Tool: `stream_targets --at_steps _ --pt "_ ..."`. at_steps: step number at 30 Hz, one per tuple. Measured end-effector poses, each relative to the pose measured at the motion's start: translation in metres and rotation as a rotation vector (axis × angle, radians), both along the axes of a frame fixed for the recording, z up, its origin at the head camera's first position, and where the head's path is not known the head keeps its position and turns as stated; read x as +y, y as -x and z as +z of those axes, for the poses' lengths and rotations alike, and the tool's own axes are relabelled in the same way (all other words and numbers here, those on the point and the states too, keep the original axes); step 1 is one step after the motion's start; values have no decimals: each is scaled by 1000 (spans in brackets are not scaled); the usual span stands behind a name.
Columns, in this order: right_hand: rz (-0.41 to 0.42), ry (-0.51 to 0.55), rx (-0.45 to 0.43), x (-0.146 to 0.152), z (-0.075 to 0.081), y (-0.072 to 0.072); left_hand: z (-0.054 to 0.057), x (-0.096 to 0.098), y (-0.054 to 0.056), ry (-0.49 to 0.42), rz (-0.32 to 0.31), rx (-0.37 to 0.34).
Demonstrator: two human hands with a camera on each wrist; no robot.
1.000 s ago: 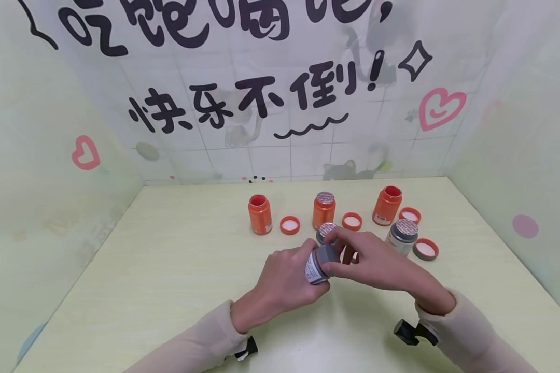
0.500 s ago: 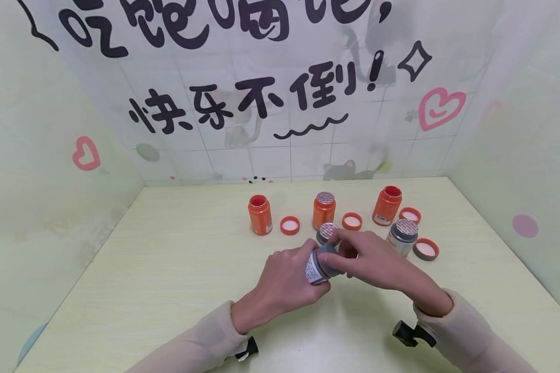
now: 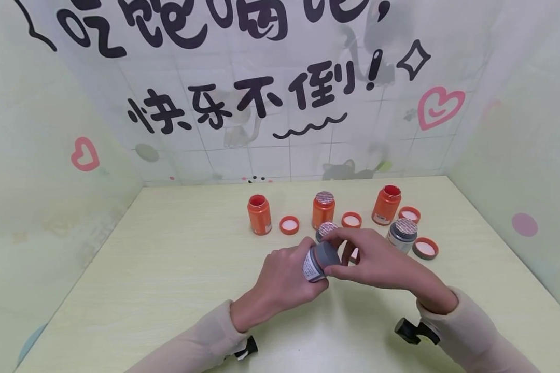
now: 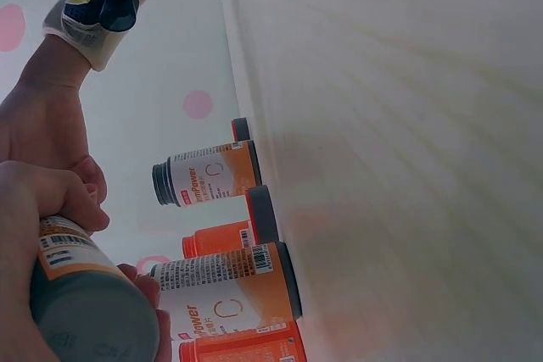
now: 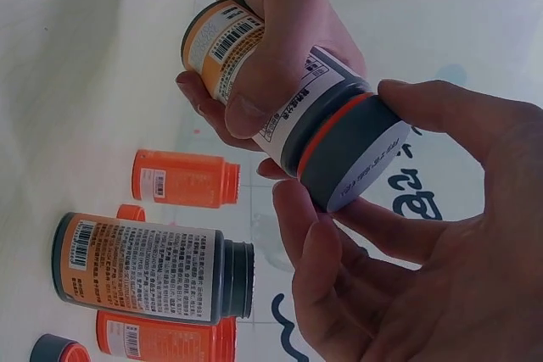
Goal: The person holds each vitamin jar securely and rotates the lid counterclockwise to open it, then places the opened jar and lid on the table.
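My left hand [image 3: 287, 272] grips a grey pill bottle [image 3: 311, 267] with a white and orange label, tilted, its capped end toward the right hand. The thumb and fingers of my right hand [image 3: 378, 259] pinch the bottle's grey cap [image 5: 348, 154] at its edge. The cap sits on the bottle's neck, with an orange-red band showing at its lower rim in the right wrist view. Just behind the hands stands another grey bottle [image 5: 136, 269] with a foil-sealed mouth, partly hidden in the head view.
Toward the back stand an uncapped orange bottle [image 3: 260, 216], a foil-sealed orange bottle [image 3: 323, 213] and another uncapped orange one [image 3: 386, 208]. A foil-sealed grey bottle [image 3: 401, 239] is at right. Upturned caps lie beside them, including an orange cap [image 3: 289, 225] and a grey-rimmed cap [image 3: 425, 248].
My right thumb swung over the cap half a second ago and is now back at its lower edge, with the fingers round the far side. The left hand's grip on the bottle stays nearly the same.
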State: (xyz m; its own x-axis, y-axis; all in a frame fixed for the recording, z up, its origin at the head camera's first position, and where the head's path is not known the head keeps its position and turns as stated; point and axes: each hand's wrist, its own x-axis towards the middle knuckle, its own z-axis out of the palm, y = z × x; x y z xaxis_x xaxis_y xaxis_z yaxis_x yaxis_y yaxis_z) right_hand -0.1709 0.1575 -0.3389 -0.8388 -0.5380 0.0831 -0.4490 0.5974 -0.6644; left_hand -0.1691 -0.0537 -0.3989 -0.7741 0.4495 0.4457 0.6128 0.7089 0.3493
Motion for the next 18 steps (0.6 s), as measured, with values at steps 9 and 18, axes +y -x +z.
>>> stream_targets --at_steps 9,18 --pt "-77 6 -101 -6 -1 0 0 0 -1 -1 8 34" --pt "-73 19 -76 -9 -1 -1 -1 0 0 4 11 42"
